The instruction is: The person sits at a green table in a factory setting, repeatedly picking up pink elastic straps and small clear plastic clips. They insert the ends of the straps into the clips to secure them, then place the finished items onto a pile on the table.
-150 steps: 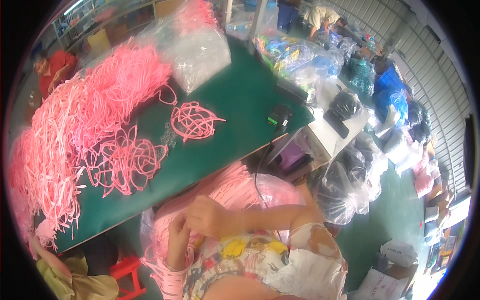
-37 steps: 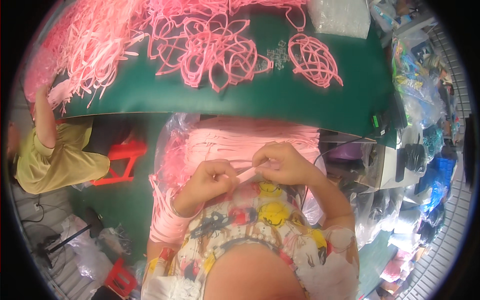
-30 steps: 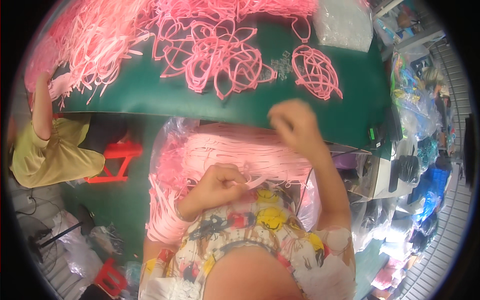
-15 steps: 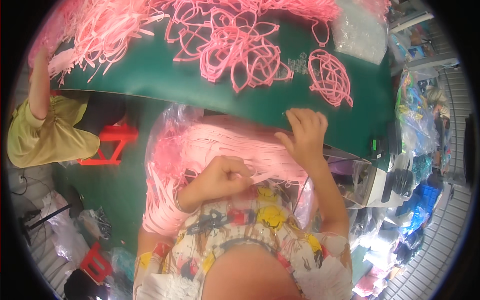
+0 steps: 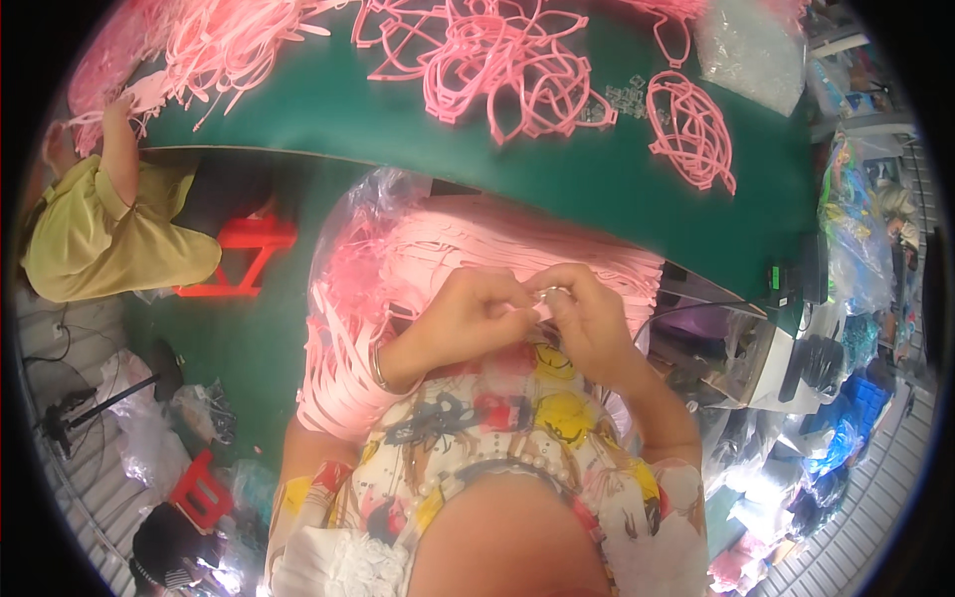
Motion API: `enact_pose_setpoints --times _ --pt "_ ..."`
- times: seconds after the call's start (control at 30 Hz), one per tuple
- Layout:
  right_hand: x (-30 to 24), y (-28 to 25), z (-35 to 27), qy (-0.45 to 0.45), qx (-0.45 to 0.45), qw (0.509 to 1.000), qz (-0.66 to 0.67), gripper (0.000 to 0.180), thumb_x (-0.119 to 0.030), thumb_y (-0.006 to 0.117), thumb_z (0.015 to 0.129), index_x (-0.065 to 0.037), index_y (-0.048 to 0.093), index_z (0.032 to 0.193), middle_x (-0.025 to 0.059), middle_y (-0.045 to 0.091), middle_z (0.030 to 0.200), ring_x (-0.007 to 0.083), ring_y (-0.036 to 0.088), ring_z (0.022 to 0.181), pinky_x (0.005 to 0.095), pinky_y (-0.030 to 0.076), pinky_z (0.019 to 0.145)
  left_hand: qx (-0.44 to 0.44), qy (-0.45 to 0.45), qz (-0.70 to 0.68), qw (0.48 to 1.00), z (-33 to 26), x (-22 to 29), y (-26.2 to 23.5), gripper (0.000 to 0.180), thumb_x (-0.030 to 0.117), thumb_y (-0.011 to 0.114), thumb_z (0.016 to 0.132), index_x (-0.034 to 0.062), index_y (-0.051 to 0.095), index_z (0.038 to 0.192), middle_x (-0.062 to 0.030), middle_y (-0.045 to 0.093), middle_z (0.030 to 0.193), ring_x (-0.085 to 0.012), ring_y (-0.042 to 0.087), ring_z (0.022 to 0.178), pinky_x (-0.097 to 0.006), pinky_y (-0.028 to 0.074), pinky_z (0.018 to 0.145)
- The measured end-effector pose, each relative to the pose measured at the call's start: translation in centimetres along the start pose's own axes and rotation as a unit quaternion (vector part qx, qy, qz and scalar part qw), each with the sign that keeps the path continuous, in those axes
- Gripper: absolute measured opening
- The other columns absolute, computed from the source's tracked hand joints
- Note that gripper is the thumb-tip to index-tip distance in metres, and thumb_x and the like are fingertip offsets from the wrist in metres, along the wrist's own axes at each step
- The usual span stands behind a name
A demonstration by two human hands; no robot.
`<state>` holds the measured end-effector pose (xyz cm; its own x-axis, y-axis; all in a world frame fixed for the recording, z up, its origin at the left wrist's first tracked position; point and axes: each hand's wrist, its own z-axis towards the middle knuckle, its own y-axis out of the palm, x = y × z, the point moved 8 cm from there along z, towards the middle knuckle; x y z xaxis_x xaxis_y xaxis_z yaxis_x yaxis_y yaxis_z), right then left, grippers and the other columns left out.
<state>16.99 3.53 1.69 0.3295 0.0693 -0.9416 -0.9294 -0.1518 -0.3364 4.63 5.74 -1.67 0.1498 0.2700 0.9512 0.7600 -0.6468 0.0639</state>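
Observation:
In front of my chest, my left hand point(image 5: 485, 316) and my right hand point(image 5: 589, 323) meet with bent fingers. The left is closed in a pinch on the end of a flat pink strap point(image 5: 542, 311). The right is closed against it, with something small and shiny at its fingers that is too small to name. Many pink straps point(image 5: 477, 249) lie in a thick layer across my lap, and more hang over my left forearm. On the green table point(image 5: 557, 194) lie a tangle of pink strap loops point(image 5: 497, 70), a smaller looped bundle point(image 5: 688, 134) and small clear pieces point(image 5: 625, 97).
Another person in an olive top point(image 5: 109, 234) sits at the far left, hands on pink straps point(image 5: 224, 55). A red stool point(image 5: 254, 239) stands near them. A clear plastic bag point(image 5: 751, 55) lies at the table's back right. A white box point(image 5: 766, 373) stands to my right.
My right hand has left the table edge and come down to my left hand. Both are now together at the strap. The view has shifted slightly.

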Motion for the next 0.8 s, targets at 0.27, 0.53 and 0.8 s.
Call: enact_pose_setpoints --times 0.27,0.53,0.8 --pt "-1.4 0.9 0.1 -0.054 -0.091 0.982 -0.156 0.011 -0.003 0.054 0.086 0.001 0.055 0.097 0.018 0.061 0.085 0.0346 0.06 0.073 0.0394 0.048 0.066 0.027 -0.008 0.027 0.999 -0.5 -1.1 -0.6 0.017 0.017 0.067 0.077 0.0004 0.068 0.079 -0.011 0.063 0.067 -0.0169 0.06 0.062 -0.03 0.046 0.057" --pt "-1.5 1.2 0.7 -0.093 -0.157 0.975 -0.124 0.016 -0.004 0.063 0.077 -0.001 0.059 0.092 0.0149 0.063 0.079 0.0335 0.061 0.07 0.0391 0.049 0.063 0.019 -0.035 -0.032 0.999 -0.9 -1.8 -0.7 0.015 0.013 0.066 0.078 -0.0014 0.068 0.079 -0.0088 0.064 0.068 -0.014 0.061 0.064 -0.028 0.048 0.059" --pt "-0.6 0.6 1.0 0.046 -0.137 0.988 -0.062 0.007 -0.007 0.062 0.082 -0.002 0.062 0.085 0.0135 0.062 0.073 0.0306 0.061 0.065 0.0349 0.05 0.06 0.031 0.004 0.016 0.999 -1.1 -0.8 -1.1 0.012 0.011 0.066 0.077 -0.0003 0.067 0.076 -0.0075 0.06 0.062 -0.0142 0.059 0.057 -0.028 0.047 0.057"
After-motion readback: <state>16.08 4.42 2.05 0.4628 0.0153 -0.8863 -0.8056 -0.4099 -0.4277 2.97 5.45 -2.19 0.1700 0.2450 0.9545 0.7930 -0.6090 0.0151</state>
